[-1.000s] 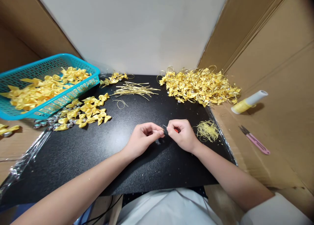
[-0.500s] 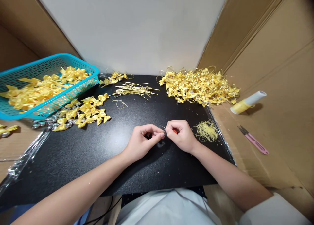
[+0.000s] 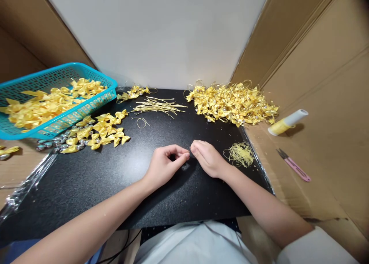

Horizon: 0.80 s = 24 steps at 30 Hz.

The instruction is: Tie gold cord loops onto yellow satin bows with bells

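Over the middle of the black table, my left hand (image 3: 168, 162) pinches with thumb and forefinger. Whatever sits between these fingertips is too small to name. Close by on the right, my right hand (image 3: 209, 158) is closed, its back turned up and its fingertips almost meeting those of the left. What it grips is hidden under the fingers. Beyond the hands lie a small loop of gold cord (image 3: 141, 122) and a bundle of cut gold cords (image 3: 158, 105). A tangle of thin yellow thread scraps (image 3: 241, 154) rests just right of my right hand.
At the left stands a turquoise basket (image 3: 95, 101) of yellow ribbon bows, with more bows (image 3: 108, 129) and silver bells (image 3: 60, 141) beside it. A heap of looped bows (image 3: 233, 102) lies back right. A white tube (image 3: 288, 122) and pink thread snips (image 3: 294, 165) are far right.
My right hand has rolled over and shifted slightly left, hiding a red piece that showed in its grip. My left hand keeps its pinch. The view has shifted slightly.
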Available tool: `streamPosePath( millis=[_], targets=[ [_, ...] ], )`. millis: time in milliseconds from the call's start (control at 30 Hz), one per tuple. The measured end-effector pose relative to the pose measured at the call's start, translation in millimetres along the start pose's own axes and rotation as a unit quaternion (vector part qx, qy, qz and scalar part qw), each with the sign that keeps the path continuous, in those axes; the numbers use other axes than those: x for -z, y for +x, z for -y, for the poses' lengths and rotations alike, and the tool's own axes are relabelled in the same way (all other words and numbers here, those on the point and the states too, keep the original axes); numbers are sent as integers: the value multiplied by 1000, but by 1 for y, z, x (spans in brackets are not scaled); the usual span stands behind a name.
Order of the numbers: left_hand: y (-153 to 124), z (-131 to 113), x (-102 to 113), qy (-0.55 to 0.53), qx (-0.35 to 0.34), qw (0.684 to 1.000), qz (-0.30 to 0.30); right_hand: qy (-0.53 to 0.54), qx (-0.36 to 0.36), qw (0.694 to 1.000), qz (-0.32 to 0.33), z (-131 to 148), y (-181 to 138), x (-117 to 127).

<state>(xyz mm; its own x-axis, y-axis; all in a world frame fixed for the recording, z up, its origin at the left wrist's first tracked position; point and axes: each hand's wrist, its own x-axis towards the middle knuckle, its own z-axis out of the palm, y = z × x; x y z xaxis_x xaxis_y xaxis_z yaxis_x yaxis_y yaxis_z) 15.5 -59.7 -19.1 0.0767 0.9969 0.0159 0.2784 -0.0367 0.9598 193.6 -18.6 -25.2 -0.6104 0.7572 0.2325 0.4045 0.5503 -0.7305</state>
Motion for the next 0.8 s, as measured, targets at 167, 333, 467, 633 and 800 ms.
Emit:
streamPosePath(
  millis=[167, 333, 467, 633, 800],
  targets=[
    [-1, -1, 0, 26, -7, 1000, 10, -40, -12, 999, 22, 3, -1, 0],
    [-1, 0, -1, 25, 5, 1000, -5, -80, -22, 996, 30, 6, -2, 3],
    [0, 1, -1, 27, 10, 1000, -8, -80, -26, 996, 23, 5, 0, 3],
    [0, 3, 0, 28, 12, 1000, -7, -61, -30, 997, 20, 2, 1, 4],
    [1, 8, 0, 51, 10, 999, 6, -69, -35, 997, 23, 0, 3, 4]
  ],
)
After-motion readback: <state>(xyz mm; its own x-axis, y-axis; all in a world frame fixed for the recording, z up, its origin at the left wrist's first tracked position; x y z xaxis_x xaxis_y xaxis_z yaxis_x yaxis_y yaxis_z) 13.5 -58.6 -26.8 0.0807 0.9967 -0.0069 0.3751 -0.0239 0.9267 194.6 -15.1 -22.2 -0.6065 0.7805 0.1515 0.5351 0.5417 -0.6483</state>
